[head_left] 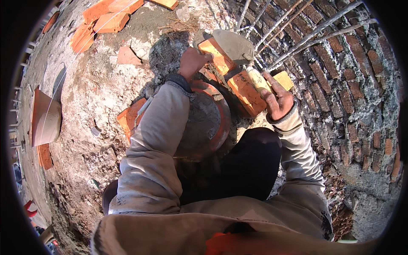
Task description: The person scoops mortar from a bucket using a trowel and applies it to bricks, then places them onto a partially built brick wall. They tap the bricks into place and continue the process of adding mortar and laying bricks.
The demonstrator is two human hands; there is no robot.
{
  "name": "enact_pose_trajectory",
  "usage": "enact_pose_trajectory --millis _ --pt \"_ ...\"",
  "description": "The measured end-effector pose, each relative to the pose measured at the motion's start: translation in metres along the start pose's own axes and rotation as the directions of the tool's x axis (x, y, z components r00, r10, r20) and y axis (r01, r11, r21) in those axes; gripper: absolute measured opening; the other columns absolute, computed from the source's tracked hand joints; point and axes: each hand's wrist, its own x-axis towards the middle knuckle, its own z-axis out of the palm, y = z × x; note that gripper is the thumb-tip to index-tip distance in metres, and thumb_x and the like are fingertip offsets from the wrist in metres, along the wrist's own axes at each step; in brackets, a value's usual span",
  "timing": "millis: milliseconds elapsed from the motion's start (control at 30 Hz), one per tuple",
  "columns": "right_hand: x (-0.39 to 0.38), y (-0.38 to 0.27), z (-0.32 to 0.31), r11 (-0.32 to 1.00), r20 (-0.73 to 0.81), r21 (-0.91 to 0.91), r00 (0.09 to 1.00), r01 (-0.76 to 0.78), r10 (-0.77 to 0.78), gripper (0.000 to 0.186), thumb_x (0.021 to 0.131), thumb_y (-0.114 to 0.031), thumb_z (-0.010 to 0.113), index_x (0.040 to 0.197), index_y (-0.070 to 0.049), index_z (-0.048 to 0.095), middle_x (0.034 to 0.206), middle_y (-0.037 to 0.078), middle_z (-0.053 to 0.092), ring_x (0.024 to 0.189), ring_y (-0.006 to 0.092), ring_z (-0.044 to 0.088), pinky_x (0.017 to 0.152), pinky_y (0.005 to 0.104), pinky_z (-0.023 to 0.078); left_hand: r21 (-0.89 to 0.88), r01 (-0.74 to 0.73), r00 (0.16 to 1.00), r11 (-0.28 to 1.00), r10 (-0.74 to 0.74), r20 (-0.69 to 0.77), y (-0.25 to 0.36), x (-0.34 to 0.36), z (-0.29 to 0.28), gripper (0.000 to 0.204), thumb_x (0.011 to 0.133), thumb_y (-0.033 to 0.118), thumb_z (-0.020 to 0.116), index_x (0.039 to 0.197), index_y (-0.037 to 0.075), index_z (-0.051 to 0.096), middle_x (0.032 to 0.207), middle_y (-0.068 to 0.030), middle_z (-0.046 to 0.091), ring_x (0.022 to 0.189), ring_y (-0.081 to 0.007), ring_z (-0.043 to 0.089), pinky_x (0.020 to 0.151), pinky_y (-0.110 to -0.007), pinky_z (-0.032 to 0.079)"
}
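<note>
My left hand (194,63) is closed on the near left edge of an orange brick (217,57). In my right hand (278,101) is the pale handle of a trowel (235,46), its grey blade lying over the brick's far right side. Just below the trowel handle lies a second orange brick (246,92), and a yellowish brick piece (283,80) shows beyond my right fingers. Between my forearms sits a round reddish-rimmed basin (224,111) with grey mortar in it, partly covered by my left sleeve.
Steel bars (312,36) slant out at the upper right beside an old brick wall (361,97). Loose bricks (111,22) lie at the upper left, crossed by a thin string. Another brick (129,117) is by my left forearm. A tilted tub (44,117) stands far left.
</note>
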Motion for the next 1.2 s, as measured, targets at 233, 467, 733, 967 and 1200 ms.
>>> enact_pose_trajectory --millis 233,467,733,967,1200 --pt "0.02 -0.097 -0.033 0.961 0.421 -0.277 0.896 -0.02 0.14 0.053 0.078 -0.008 0.057 0.129 -0.003 0.048 0.088 0.023 0.064 0.076 0.0346 0.067 0.071 0.0372 0.052 0.439 -0.115 0.932 0.891 -0.056 0.358 -0.094 -0.134 -0.165 0.054 0.083 0.052 0.069 0.082 -0.002 0.069 0.068 -0.0145 0.062 0.064 -0.0212 0.058 0.061 -0.04 0.045" --pt "0.039 -0.091 0.128 0.449 0.688 -0.667 0.722 0.594 0.068 0.049 0.08 -0.024 0.07 0.121 -0.003 0.056 0.105 0.02 0.064 0.094 0.034 0.068 0.077 0.0463 0.055 -0.508 0.209 0.973 0.836 -0.23 0.023 -0.172 -0.215 -0.088 0.046 0.093 0.045 0.063 0.109 0.002 0.066 0.089 -0.0036 0.065 0.081 -0.0085 0.057 0.069 -0.026 0.047" --pt "-0.002 -0.086 0.094 0.651 0.638 -0.681 0.71 0.336 0.3 0.043 0.088 -0.027 0.057 0.127 -0.009 0.057 0.086 0.019 0.065 0.079 0.038 0.067 0.069 0.0472 0.053 -0.82 0.182 0.97 0.544 -0.235 0.059 -0.136 -0.209 -0.074 0.039 0.096 0.037 0.061 0.092 -0.001 0.065 0.071 -0.0023 0.061 0.065 -0.007 0.051 0.058 -0.026 0.043" --pt "-0.024 -0.05 0.09 0.928 0.807 -0.295 0.461 -0.226 0.369 0.033 0.088 -0.02 0.063 0.115 0.0 0.063 0.083 0.014 0.069 0.075 0.0247 0.068 0.07 0.0355 0.054 -0.697 0.167 0.981 0.697 -0.188 0.047 -0.089 -0.218 -0.067 0.031 0.1 0.03 0.053 0.097 0.001 0.063 0.074 0.0024 0.056 0.065 -0.0053 0.048 0.058 -0.023 0.039" --pt "-0.028 -0.047 0.059 0.892 0.8 -0.055 0.515 -0.448 0.308 0.025 0.088 -0.012 0.066 0.109 0.001 0.063 0.08 0.004 0.063 0.071 0.0099 0.057 0.064 0.0261 0.048 -0.799 0.269 0.954 0.538 -0.264 0.143 -0.096 -0.214 -0.072 0.025 0.099 0.026 0.054 0.098 0.003 0.062 0.077 0.0019 0.059 0.069 -0.0057 0.05 0.063 -0.023 0.041"
